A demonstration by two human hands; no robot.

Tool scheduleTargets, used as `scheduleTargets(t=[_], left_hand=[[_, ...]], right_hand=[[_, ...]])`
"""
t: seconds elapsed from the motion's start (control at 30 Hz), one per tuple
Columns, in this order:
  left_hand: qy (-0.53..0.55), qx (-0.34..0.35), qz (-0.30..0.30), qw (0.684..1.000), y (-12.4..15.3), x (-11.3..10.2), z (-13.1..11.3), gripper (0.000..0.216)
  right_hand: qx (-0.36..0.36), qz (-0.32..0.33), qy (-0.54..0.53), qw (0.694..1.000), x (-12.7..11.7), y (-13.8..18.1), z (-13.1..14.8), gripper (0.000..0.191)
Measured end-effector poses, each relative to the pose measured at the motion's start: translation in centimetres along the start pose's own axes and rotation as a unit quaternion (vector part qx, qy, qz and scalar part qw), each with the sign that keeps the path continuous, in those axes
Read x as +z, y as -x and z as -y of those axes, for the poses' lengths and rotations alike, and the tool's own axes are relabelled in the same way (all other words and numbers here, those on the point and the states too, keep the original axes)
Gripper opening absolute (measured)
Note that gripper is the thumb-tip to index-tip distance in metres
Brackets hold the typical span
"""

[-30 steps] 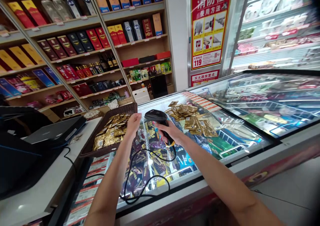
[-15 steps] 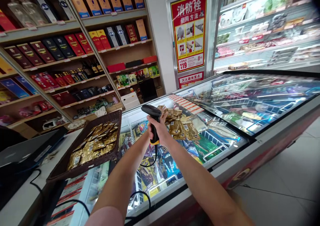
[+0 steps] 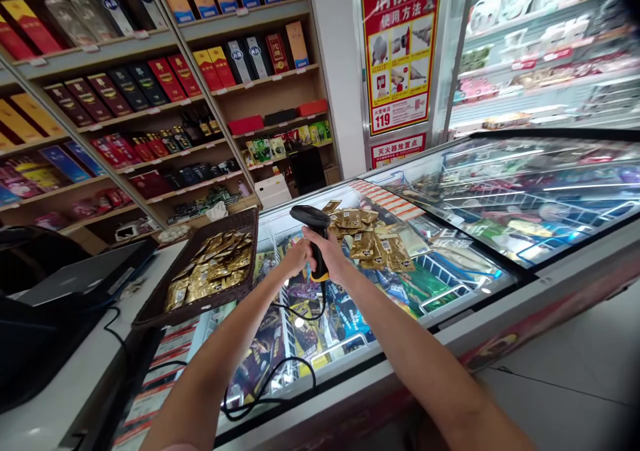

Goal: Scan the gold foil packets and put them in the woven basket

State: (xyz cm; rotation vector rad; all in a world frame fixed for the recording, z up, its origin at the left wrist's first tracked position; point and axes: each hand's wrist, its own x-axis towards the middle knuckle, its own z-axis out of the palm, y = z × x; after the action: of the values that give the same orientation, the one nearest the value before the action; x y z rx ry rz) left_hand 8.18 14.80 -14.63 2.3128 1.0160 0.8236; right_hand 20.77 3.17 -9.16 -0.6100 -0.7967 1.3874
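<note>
My right hand [image 3: 331, 256] grips a black barcode scanner [image 3: 311, 218] by its handle, the head angled up and to the left. A yellow band rings the handle's lower end, where a black cable hangs down. Close against the scanner's left side is my left hand [image 3: 297, 258], its fingers curled together; whatever they hold, if anything, is hidden. Just beyond the scanner, gold foil packets [image 3: 367, 246] lie in a loose pile on the freezer's glass top [image 3: 345, 364]. More gold packets [image 3: 213, 271] fill a dark brown woven basket [image 3: 256, 241] to the left.
Under the glass, wire baskets [image 3: 450, 298] hold colourful bags. The scanner cable [image 3: 295, 360] loops over the freezer's front left. A counter with a dark machine [image 3: 90, 278] stands at left. Shelves of boxed bottles [image 3: 130, 88] and a red wall poster [image 3: 400, 51] are behind.
My left hand has drawn back from behind the scanner to its left side. My right hand keeps hold of the scanner. The view has shifted left, so the scene sits further right.
</note>
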Motion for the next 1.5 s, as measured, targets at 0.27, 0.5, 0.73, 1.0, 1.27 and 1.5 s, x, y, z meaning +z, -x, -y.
scheduleTargets(t=[0.27,0.5,0.73,1.0,1.27,1.5], left_hand=[[-0.084,-0.029,-0.152,0.984,4.7,-6.7,0.5,0.01],[0.046,-0.11,-0.269,0.956,4.4,-8.2,0.9,0.013],[0.19,-0.161,-0.296,0.922,4.7,-10.2,2.1,0.022],[0.577,-0.127,-0.284,0.755,3.3,-12.3,0.6,0.019],[0.559,-0.05,-0.238,0.793,5.3,-12.6,0.0,0.025],[0.453,-0.105,-0.195,0.863,5.5,-12.4,-0.5,0.047]], right_hand=[[-0.002,0.022,0.023,0.999,-0.2,0.5,-0.8,0.048],[0.006,0.03,0.023,0.999,-0.1,0.6,-1.3,0.046],[0.046,0.077,0.05,0.995,0.0,1.2,-1.6,0.044],[0.067,0.1,0.061,0.991,0.5,1.7,-1.9,0.042],[0.108,0.144,0.01,0.984,0.5,2.1,-2.2,0.039],[0.125,0.181,-0.005,0.976,0.8,2.6,-2.5,0.037]])
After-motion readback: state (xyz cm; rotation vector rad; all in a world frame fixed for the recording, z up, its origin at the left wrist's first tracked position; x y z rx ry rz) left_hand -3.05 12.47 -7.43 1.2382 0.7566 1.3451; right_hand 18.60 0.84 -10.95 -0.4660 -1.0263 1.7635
